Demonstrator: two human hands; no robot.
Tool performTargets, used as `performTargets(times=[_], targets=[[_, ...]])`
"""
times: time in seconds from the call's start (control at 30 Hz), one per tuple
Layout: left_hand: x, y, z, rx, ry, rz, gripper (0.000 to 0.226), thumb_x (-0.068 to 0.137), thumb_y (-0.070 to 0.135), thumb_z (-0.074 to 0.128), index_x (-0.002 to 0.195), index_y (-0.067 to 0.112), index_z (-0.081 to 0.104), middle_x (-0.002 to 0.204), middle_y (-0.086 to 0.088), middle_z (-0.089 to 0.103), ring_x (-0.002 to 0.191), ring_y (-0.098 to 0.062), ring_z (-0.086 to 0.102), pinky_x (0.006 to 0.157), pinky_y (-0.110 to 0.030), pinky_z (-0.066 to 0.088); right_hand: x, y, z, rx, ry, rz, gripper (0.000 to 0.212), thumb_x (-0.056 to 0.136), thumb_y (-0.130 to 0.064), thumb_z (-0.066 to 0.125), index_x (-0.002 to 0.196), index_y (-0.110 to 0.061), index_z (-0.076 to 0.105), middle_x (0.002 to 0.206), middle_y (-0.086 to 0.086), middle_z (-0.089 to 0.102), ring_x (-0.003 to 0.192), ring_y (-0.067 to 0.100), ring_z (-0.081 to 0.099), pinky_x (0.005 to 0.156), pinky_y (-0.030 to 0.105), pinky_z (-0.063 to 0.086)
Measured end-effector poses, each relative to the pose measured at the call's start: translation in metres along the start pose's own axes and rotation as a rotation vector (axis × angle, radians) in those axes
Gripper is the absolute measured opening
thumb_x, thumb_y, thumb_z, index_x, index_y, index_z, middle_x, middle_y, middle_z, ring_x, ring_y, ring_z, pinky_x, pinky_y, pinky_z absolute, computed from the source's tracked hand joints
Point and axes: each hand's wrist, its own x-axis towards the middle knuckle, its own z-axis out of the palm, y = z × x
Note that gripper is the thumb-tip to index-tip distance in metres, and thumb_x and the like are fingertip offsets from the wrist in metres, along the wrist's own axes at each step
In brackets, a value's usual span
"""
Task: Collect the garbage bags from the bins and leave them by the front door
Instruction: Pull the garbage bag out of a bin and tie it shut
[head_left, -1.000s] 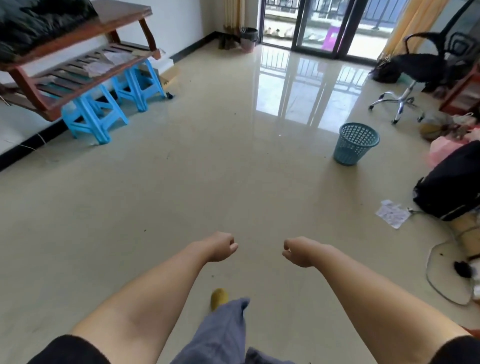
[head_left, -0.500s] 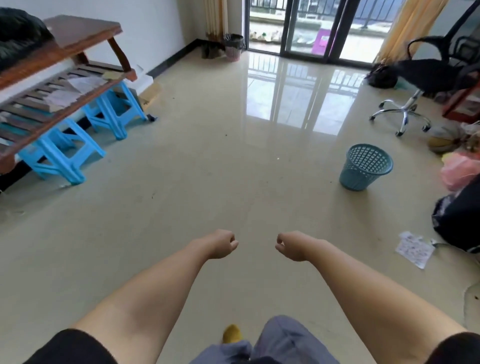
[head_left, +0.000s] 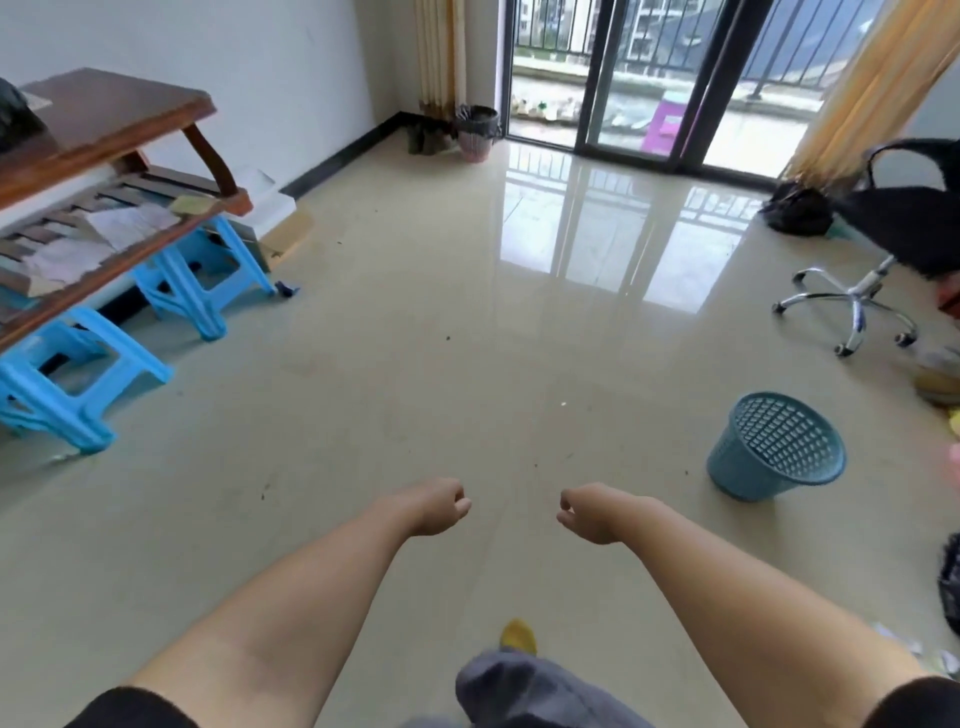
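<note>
A pink bin (head_left: 475, 143) lined with a black garbage bag (head_left: 478, 117) stands far ahead by the curtain, left of the glass balcony door. A teal mesh basket (head_left: 776, 447) sits on the floor to my right, and no bag shows in it. A black bag (head_left: 797, 208) lies on the floor beside the office chair. My left hand (head_left: 439, 506) and my right hand (head_left: 589, 512) are stretched out in front of me over bare floor, fingers curled, holding nothing.
A wooden table (head_left: 104, 119) with a slatted shelf rests on blue plastic stools (head_left: 202, 280) along the left wall. An office chair (head_left: 883, 249) and clutter fill the right side. Shiny tiled floor (head_left: 467, 338) stretches ahead to the door.
I have walked forward. The table and stools slid back on my left, the teal basket came nearer on my right, and the far pink bin looks larger. My hands kept their pose.
</note>
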Motion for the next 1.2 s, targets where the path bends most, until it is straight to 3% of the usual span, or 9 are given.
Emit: performTargets(times=[0.23, 0.37, 0.73, 0.87, 1.03, 1.2], targets=[[0.108, -0.004, -0.099, -0.051, 0.012, -0.010, 0.032, 0.096, 0.030, 0.036, 0.105, 0.010, 0.059, 0.118, -0.014, 0.063, 0.098, -0.026, 0.058, 0.081, -0.033, 0.043, 0.097, 0.027, -0.123, -0.057, -0.003, -0.045, 0.047, 0.102, -0.031, 0.027, 0.141, -0.006, 0.034, 0.146, 0.013, 0.040, 0.132, 0.029, 0.040, 0.105, 0.034, 0.033], [0.180, -0.029, -0.157, -0.031, 0.006, -0.027, 0.038, 0.098, 0.031, 0.036, 0.114, 0.005, 0.058, 0.120, -0.016, 0.062, 0.108, -0.030, 0.057, 0.090, -0.036, 0.044, 0.171, 0.028, -0.187, -0.073, -0.004, -0.073, 0.046, 0.102, -0.030, 0.028, 0.139, -0.005, 0.036, 0.145, 0.014, 0.041, 0.132, 0.030, 0.041, 0.104, 0.034, 0.033], [0.370, -0.105, -0.374, 0.043, 0.026, 0.020, 0.037, 0.098, 0.029, 0.035, 0.113, 0.004, 0.058, 0.119, -0.015, 0.061, 0.107, -0.029, 0.057, 0.084, -0.033, 0.043, 0.367, 0.013, -0.400, 0.031, 0.016, -0.032, 0.047, 0.102, -0.031, 0.027, 0.142, -0.006, 0.032, 0.147, 0.012, 0.039, 0.133, 0.028, 0.039, 0.107, 0.037, 0.032], [0.425, -0.127, -0.427, 0.015, 0.008, 0.015, 0.034, 0.097, 0.029, 0.035, 0.104, 0.005, 0.058, 0.118, -0.015, 0.062, 0.106, -0.029, 0.057, 0.087, -0.034, 0.044, 0.429, 0.010, -0.454, 0.008, -0.013, -0.032, 0.047, 0.102, -0.032, 0.029, 0.141, -0.007, 0.034, 0.147, 0.011, 0.039, 0.134, 0.028, 0.039, 0.107, 0.037, 0.031], [0.508, -0.157, -0.496, -0.006, 0.007, -0.001, 0.038, 0.098, 0.030, 0.036, 0.116, 0.005, 0.058, 0.125, -0.015, 0.059, 0.113, -0.031, 0.055, 0.094, -0.035, 0.044, 0.520, 0.011, -0.528, -0.042, -0.007, -0.053, 0.046, 0.101, -0.033, 0.032, 0.138, -0.006, 0.038, 0.144, 0.015, 0.043, 0.131, 0.031, 0.042, 0.104, 0.036, 0.035], [0.602, -0.181, -0.585, -0.054, 0.030, -0.036, 0.037, 0.097, 0.029, 0.036, 0.115, 0.006, 0.059, 0.122, -0.014, 0.061, 0.109, -0.030, 0.056, 0.092, -0.035, 0.045, 0.618, 0.019, -0.630, -0.038, -0.001, -0.079, 0.046, 0.102, -0.032, 0.030, 0.139, -0.006, 0.037, 0.145, 0.015, 0.041, 0.132, 0.031, 0.040, 0.104, 0.036, 0.034]])
